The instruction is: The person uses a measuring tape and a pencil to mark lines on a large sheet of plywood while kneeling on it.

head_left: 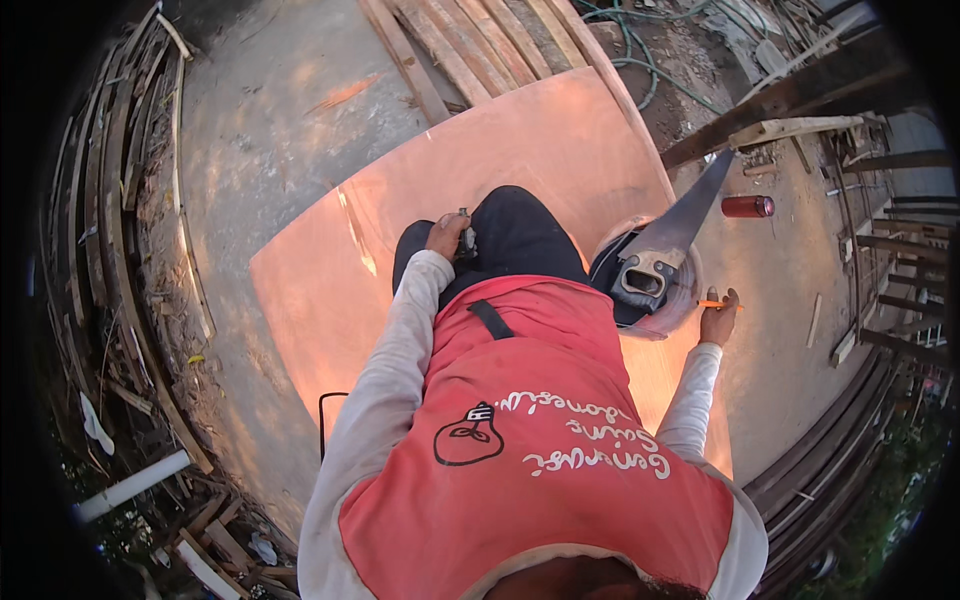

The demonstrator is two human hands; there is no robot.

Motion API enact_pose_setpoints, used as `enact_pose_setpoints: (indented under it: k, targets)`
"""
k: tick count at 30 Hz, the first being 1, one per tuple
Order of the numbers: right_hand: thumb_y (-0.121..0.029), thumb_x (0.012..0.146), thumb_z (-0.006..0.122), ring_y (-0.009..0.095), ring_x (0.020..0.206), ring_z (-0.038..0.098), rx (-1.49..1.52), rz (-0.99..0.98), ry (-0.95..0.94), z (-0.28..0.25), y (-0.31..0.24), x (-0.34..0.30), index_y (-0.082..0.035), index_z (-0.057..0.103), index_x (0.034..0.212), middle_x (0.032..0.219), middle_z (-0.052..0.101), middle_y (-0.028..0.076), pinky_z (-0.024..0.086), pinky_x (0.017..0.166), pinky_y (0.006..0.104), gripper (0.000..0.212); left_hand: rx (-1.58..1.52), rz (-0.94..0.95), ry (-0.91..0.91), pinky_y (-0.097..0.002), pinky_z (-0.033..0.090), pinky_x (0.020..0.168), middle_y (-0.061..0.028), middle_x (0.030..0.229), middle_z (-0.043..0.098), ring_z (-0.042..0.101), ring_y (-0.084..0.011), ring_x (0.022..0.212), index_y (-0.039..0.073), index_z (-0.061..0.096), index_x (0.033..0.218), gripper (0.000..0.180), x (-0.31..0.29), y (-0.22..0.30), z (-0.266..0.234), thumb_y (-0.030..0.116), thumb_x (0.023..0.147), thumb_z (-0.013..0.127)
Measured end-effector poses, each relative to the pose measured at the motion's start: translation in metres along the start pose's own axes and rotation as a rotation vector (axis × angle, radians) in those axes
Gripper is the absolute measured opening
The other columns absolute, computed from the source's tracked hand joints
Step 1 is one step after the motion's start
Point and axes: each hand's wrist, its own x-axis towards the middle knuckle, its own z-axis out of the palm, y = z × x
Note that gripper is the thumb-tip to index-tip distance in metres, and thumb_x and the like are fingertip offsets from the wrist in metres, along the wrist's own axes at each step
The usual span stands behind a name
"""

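In the head view, a broad sheet of reddish plywood (pixel 330 270), smooth-faced and straight-edged though bowed by the lens, was seen beneath and around the seated person, whose dark cloth trousers (pixel 525 232) were rested over it. A small dark object (pixel 467 243) was held by the left hand (pixel 447 236), its fingers curled around it above the lap; its kind and material could not be told. An orange pencil (pixel 706 303), slim and straight, was pinched by the nearly closed right hand (pixel 717 320), out to the right by the edge of the sheet. Between that hand and the lap, a handsaw (pixel 685 222) with a tapered grey metal blade and a looped, worn-looking handle was laid across a rounded, translucent bucket (pixel 672 319), its tip pointed away from the body. Beyond it, a red cylindrical bottle (pixel 742 206) was laid on its side on rough grey concrete (pixel 790 265). Long sawn planks (pixel 468 45) were ranged past the far edge, with a thin green hose (pixel 652 72) coiled loosely beside them.
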Motion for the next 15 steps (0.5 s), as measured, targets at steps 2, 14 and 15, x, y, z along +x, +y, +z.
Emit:
enact_pose_setpoints:
  k: [2,14,15]
  targets:
    - [-0.039,0.091,0.068,0.018,0.076,0.061,0.397,0.187,-0.146,0.017,0.061,0.009,-0.003,0.054,0.126,0.094,0.064,0.012,0.052,0.065,0.0327,0.053,0.03,0.019,-0.004,-0.031,0.05,0.05,-0.0046,0.069,0.058,0.055,-0.0153,0.054,0.003,0.058,0.094,0.022,0.003,-0.001,0.023,0.023,0.084,0.061]
    - [-0.012,0.076,0.075,0.028,0.075,0.063,0.382,0.239,-0.267,0.036,0.024,-0.035,0.002,0.059,0.095,0.084,0.065,0.018,0.048,0.067,0.0402,0.029,0.165,0.015,0.021,-0.0264,0.045,0.063,-0.0034,0.076,0.06,0.054,-0.0119,0.066,-0.001,0.061,0.095,0.028,0.026,-0.027,-0.024,0.024,0.082,0.063]
    - [-0.012,0.077,0.076,0.028,0.074,0.063,0.372,0.24,-0.296,0.033,0.026,-0.038,0.002,0.058,0.095,0.083,0.065,0.018,0.048,0.067,0.0403,0.029,0.385,0.184,0.002,-0.0263,0.045,0.063,-0.0035,0.076,0.06,0.055,-0.012,0.066,-0.002,0.061,0.094,0.028,0.024,-0.03,-0.024,0.024,0.082,0.063]
